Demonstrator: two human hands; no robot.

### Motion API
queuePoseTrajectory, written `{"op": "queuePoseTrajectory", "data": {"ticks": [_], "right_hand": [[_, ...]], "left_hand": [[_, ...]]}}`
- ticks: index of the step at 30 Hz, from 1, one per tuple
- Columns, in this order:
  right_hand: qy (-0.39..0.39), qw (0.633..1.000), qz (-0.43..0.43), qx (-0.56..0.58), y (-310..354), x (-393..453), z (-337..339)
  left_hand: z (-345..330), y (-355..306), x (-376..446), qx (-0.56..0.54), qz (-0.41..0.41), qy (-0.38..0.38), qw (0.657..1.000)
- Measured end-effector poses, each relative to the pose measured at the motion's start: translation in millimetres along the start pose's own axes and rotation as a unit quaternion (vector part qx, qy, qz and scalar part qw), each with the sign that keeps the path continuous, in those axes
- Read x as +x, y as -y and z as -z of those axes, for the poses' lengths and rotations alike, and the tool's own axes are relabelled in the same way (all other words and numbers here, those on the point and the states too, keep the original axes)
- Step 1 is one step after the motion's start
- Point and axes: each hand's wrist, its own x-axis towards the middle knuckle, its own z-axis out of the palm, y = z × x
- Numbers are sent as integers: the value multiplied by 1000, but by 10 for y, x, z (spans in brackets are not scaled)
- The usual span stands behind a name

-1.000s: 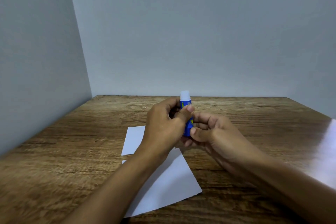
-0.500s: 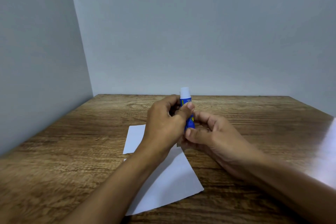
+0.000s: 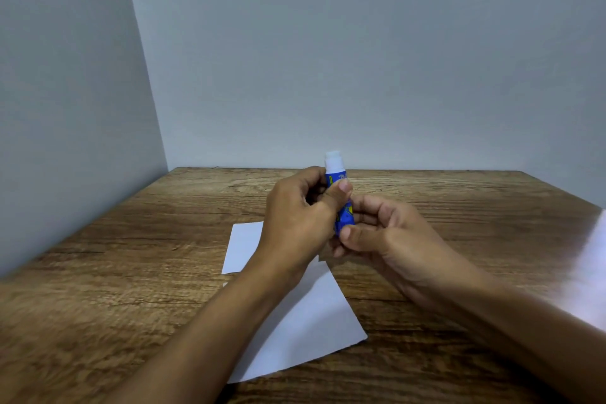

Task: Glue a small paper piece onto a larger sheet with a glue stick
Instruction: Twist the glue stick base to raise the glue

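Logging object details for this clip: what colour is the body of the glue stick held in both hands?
Blue, with small yellow markings, on the glue stick; head view.

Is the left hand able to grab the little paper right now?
Probably not yet: the left hand and right hand both hold the glue stick above the small paper. Nothing else blocks it.
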Motion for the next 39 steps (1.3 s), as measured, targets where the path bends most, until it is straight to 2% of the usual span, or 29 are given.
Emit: {"op": "queuePoseTrajectory", "data": {"ticks": [14, 18, 21, 25, 29, 36, 39], "right_hand": [[-9, 1000, 14, 15, 29, 0, -36], [16, 998, 0, 56, 24, -28, -71], [22, 999, -15, 45, 38, -63, -103], [-32, 999, 12, 30, 111, -122, -151], [-83, 993, 56, 66, 211, -106, -119], [-182, 973, 95, 107, 243, -66, -61], [-222, 963, 109, 103, 258, -46, -25]], "left_hand": [[93, -21, 29, -32, 8, 20, 999], [157, -9, 33, -68, 55, 78, 993], [171, -7, -15, -74, 103, 119, 985], [217, -75, -74, -46, 119, 118, 985], [280, -129, -96, -13, 122, 105, 987], [265, -132, -112, 4, 136, 194, 971], [362, -119, -60, 55, 122, 151, 980]]}}
